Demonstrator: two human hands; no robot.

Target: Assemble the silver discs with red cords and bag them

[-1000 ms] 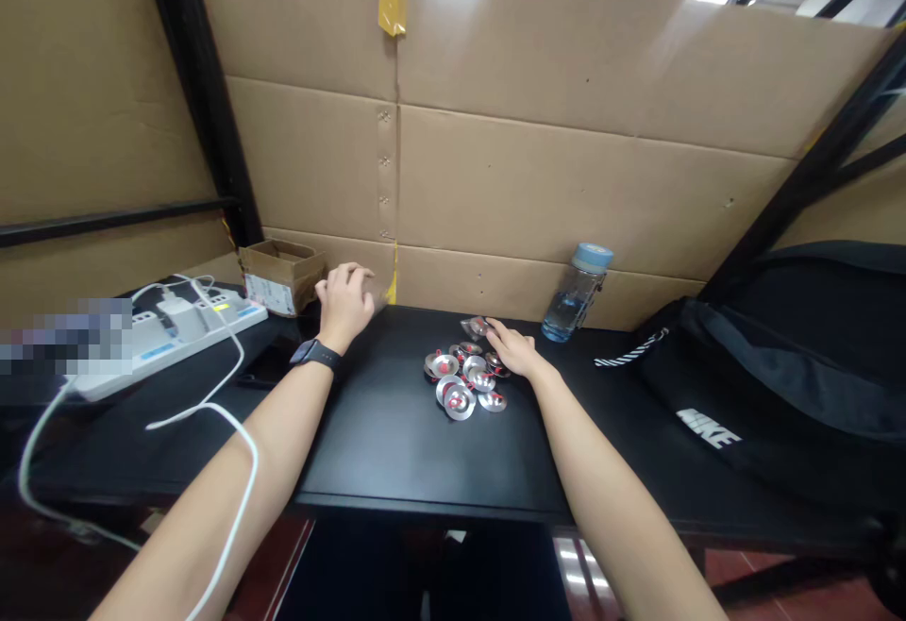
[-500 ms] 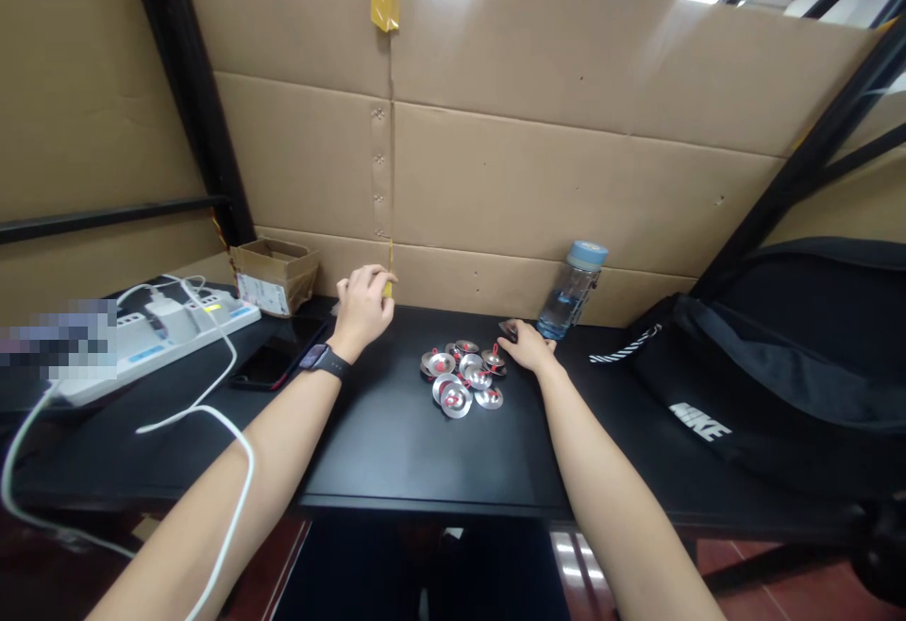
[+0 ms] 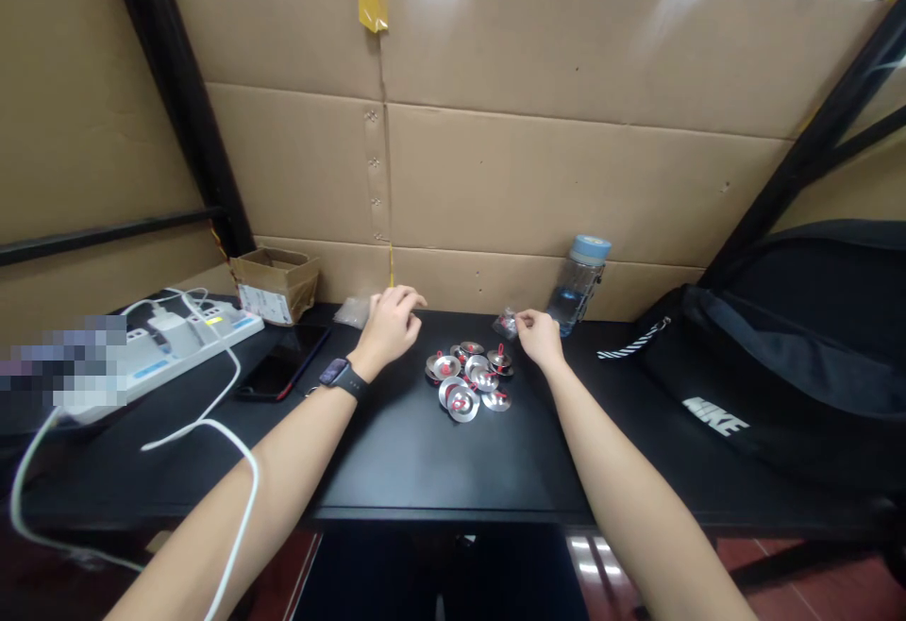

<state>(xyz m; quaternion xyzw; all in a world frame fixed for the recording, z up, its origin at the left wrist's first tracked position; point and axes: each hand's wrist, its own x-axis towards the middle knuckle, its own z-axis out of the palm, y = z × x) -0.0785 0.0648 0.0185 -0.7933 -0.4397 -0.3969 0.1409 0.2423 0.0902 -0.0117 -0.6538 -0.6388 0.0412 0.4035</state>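
Several small metal finger cymbals [image 3: 463,404] with red loops lie in a loose heap on the black table [image 3: 425,470]. Just behind the heap, on its right, my right hand [image 3: 540,338] is closed in a pinch at the edge of a small clear plastic bag [image 3: 505,323] with something red and shiny inside. My left hand [image 3: 389,324], a watch [image 3: 338,374] at its wrist, hovers behind and left of the heap. Its fingers are loosely bent and apart, and I see nothing in them. Left of that hand sits a second clear plastic bag [image 3: 351,312].
A blue-capped water bottle [image 3: 577,286] stands close behind my right hand. A black backpack [image 3: 771,366] fills the right side. On the left are a phone [image 3: 281,363], a small cardboard box [image 3: 277,283] and a white power strip [image 3: 162,357] with cables. A cardboard wall [image 3: 538,187] rises behind.
My left hand has moved right, away from the back-left plastic bag, which now shows. My right hand has shifted slightly, and the small bag at its fingertips shows more clearly.
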